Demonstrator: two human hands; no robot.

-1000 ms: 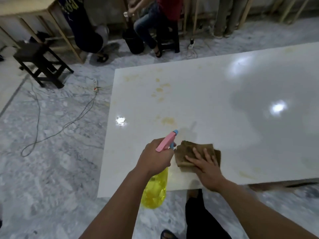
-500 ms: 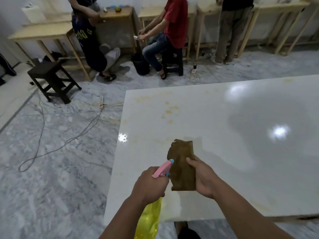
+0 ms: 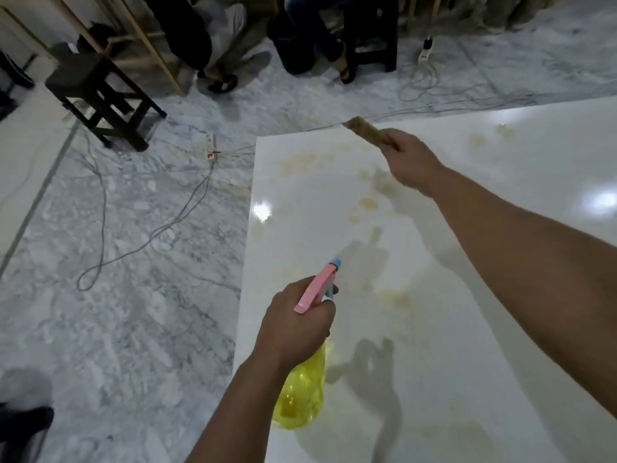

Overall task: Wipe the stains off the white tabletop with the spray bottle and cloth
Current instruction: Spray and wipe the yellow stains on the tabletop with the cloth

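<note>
My left hand (image 3: 293, 325) grips a yellow spray bottle (image 3: 302, 397) with a pink and blue head, held above the near left part of the white tabletop (image 3: 500, 295), nozzle pointing toward the far corner. My right hand (image 3: 409, 160) is stretched out over the far left corner, holding a folded brown cloth (image 3: 365, 132) lifted clear of the surface. Yellowish stains (image 3: 369, 203) dot the tabletop between the two hands, and more lie near the far corner and at the far right.
A marble floor with loose cables and a power strip (image 3: 210, 148) lies left of the table. A dark wooden stool (image 3: 96, 95) stands at the far left. Seated people's legs and feet (image 3: 320, 45) and wooden table legs are beyond the far edge.
My right hand lifted the cloth off the near tabletop and carried it out over the far left corner. The spray bottle stays in my left hand, now aimed over the stains.
</note>
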